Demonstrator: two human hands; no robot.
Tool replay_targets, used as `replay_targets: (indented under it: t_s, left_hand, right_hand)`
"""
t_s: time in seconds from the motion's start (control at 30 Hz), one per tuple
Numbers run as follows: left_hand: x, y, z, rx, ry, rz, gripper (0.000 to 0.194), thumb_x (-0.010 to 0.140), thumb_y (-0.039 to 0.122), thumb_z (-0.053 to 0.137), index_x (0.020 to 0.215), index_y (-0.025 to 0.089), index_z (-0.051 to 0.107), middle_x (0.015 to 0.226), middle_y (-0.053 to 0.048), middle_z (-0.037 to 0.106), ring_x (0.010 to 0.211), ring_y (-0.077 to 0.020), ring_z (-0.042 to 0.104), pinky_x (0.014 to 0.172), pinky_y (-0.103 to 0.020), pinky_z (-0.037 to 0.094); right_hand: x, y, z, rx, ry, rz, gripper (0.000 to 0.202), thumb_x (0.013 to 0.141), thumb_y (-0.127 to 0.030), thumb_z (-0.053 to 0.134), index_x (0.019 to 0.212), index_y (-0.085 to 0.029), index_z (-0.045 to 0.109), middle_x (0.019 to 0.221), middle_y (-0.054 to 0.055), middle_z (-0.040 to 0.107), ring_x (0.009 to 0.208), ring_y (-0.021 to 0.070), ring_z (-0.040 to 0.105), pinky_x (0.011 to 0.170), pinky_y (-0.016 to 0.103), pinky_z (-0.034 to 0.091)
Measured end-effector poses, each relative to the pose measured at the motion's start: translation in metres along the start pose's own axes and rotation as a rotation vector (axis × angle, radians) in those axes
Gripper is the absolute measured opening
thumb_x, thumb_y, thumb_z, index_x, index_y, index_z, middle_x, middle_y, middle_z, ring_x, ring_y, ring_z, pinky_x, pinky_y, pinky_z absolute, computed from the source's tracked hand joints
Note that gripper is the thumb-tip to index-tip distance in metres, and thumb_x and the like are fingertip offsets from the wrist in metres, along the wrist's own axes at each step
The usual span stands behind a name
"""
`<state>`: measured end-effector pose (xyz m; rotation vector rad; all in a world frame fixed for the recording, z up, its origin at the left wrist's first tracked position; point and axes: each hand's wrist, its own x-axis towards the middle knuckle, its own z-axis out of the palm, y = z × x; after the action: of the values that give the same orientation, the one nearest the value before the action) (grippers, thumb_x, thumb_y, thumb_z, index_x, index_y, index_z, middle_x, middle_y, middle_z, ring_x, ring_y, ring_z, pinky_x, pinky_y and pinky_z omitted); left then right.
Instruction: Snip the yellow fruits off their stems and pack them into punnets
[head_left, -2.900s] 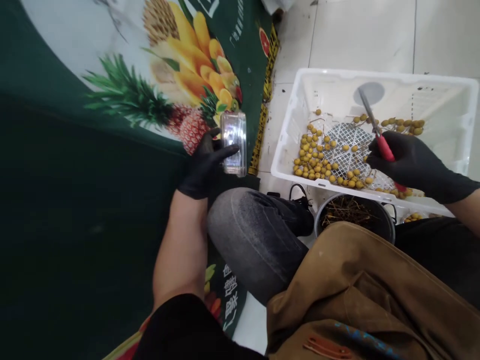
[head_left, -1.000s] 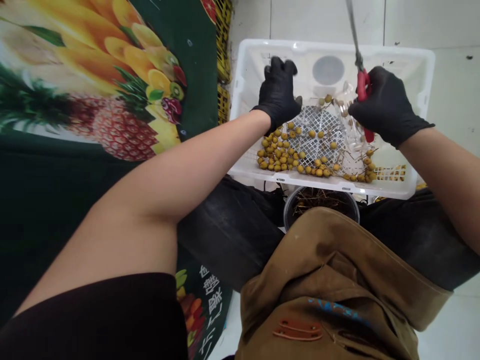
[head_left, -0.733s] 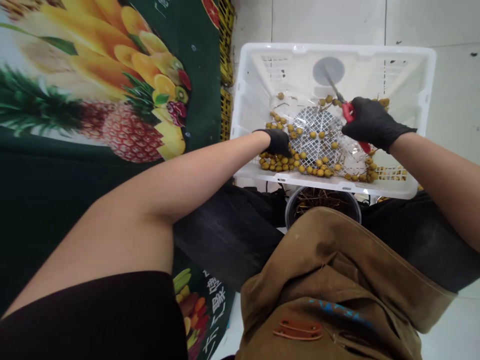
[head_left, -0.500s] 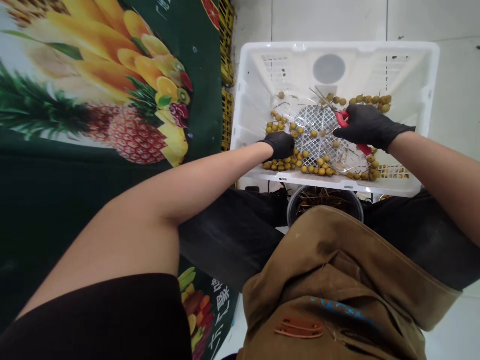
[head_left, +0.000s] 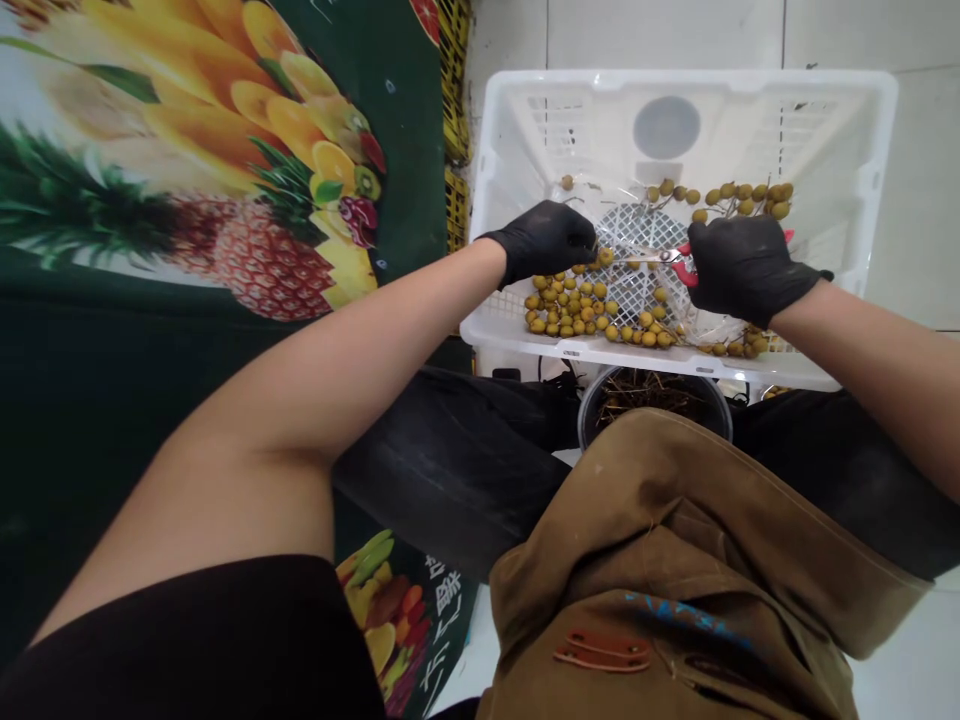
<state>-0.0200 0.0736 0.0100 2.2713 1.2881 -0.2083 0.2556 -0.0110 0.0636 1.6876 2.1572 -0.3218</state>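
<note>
My left hand [head_left: 546, 241], in a black glove, is closed at the left side of the white plastic crate [head_left: 690, 77]. A small bunch of longans [head_left: 604, 257] shows at its fingertips; the stems are mostly hidden by the glove. In my right hand [head_left: 739, 265], also gloved in black, is a pair of red-handled scissors [head_left: 671, 257]. Their blades point left, with the tips close to the bunch. Below my hands, loose yellow-brown longans [head_left: 574, 310] lie in the crate, on its bottom and along its near side.
A round bucket [head_left: 587, 425] of cut twigs stands between my legs, under the crate's near edge. Left of the crate are yellow crates [head_left: 455, 200] and a green fruit-printed sheet [head_left: 409, 130]. More longans on stems [head_left: 742, 192] lie along the crate's far right.
My left hand has risen from the pile near the crate's front, with longans now at its fingers. The scissors have swung to point left, their tips now near that hand.
</note>
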Motion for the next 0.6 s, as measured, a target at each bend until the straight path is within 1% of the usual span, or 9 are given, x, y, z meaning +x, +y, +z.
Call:
replay_targets:
  t_s: [0.07,0.13,0.2,0.23,0.3,0.37,0.43,0.5,0.6]
  left_hand:
    - [-0.003,0.009,-0.006,0.013,0.008,0.053,0.030,0.095,0.035,0.067,0.105,0.023,0.092,0.096,-0.008,0.089,0.096,-0.0275,0.076,0.095,-0.041,0.058]
    - [-0.005,0.019,-0.009,0.016,0.006,0.112,0.034,0.097,0.036,0.064,0.105,0.018,0.091,0.095,-0.010,0.088,0.091,-0.0268,0.074,0.091,-0.041,0.057]
    - [-0.003,0.029,-0.011,0.009,0.004,0.169,0.038,0.098,0.036,0.062,0.107,0.013,0.091,0.100,-0.013,0.088,0.091,-0.0272,0.074,0.091,-0.041,0.057]
    - [-0.001,0.034,-0.010,0.007,0.005,0.184,0.038,0.098,0.037,0.062,0.108,0.014,0.091,0.102,-0.013,0.088,0.094,-0.0278,0.075,0.092,-0.041,0.056]
    - [0.005,0.044,-0.007,0.005,0.002,0.188,0.035,0.098,0.036,0.064,0.109,0.017,0.092,0.104,-0.012,0.088,0.101,-0.0292,0.077,0.095,-0.041,0.056]
    - [0.013,0.055,-0.003,0.000,-0.009,0.182,0.032,0.097,0.036,0.067,0.110,0.020,0.092,0.101,-0.010,0.088,0.104,-0.0296,0.077,0.096,-0.040,0.055]
    - [0.022,0.065,0.002,-0.011,-0.016,0.195,0.031,0.096,0.035,0.068,0.110,0.021,0.092,0.098,-0.008,0.086,0.104,-0.0288,0.077,0.096,-0.039,0.054]
    - [0.029,0.076,0.006,-0.016,-0.018,0.223,0.030,0.096,0.034,0.067,0.109,0.021,0.091,0.097,-0.007,0.085,0.102,-0.0276,0.077,0.095,-0.039,0.053]
    - [0.038,0.088,0.013,-0.020,-0.004,0.267,0.029,0.095,0.032,0.067,0.106,0.020,0.090,0.098,-0.008,0.085,0.102,-0.0281,0.077,0.095,-0.040,0.052]
  right_hand:
    - [-0.001,-0.005,0.002,-0.009,0.016,-0.003,0.036,0.104,-0.022,0.079,0.138,-0.011,0.074,0.137,0.029,0.082,0.128,0.0461,0.079,0.108,0.053,0.058]
    - [-0.002,-0.006,0.002,-0.019,0.025,-0.011,0.037,0.102,-0.020,0.079,0.138,-0.012,0.075,0.138,0.028,0.082,0.130,0.0462,0.078,0.110,0.053,0.058]
    - [-0.006,-0.006,-0.001,-0.034,0.026,-0.005,0.041,0.100,-0.019,0.079,0.140,-0.011,0.074,0.138,0.027,0.081,0.130,0.0460,0.077,0.110,0.052,0.057]
    - [-0.010,-0.005,-0.002,-0.031,0.026,0.005,0.041,0.100,-0.018,0.079,0.140,-0.010,0.075,0.138,0.028,0.081,0.130,0.0460,0.077,0.110,0.053,0.056]
    - [-0.020,-0.002,-0.005,-0.010,0.017,0.044,0.040,0.102,-0.018,0.078,0.141,-0.007,0.075,0.137,0.030,0.080,0.129,0.0465,0.077,0.111,0.054,0.055]
    - [-0.032,0.002,-0.005,0.017,0.022,0.082,0.038,0.107,-0.017,0.074,0.142,-0.004,0.074,0.137,0.034,0.078,0.129,0.0476,0.077,0.112,0.057,0.054]
    - [-0.043,0.009,-0.002,0.035,0.033,0.120,0.037,0.110,-0.019,0.069,0.143,-0.004,0.074,0.137,0.035,0.078,0.129,0.0484,0.077,0.112,0.058,0.054]
    - [-0.052,0.016,0.003,0.019,0.024,0.163,0.035,0.110,-0.022,0.067,0.142,-0.008,0.075,0.137,0.032,0.080,0.127,0.0476,0.078,0.109,0.057,0.056]
    - [-0.061,0.026,0.009,-0.039,-0.031,0.201,0.036,0.108,-0.024,0.069,0.142,-0.015,0.077,0.134,0.025,0.084,0.121,0.0441,0.080,0.100,0.052,0.061]
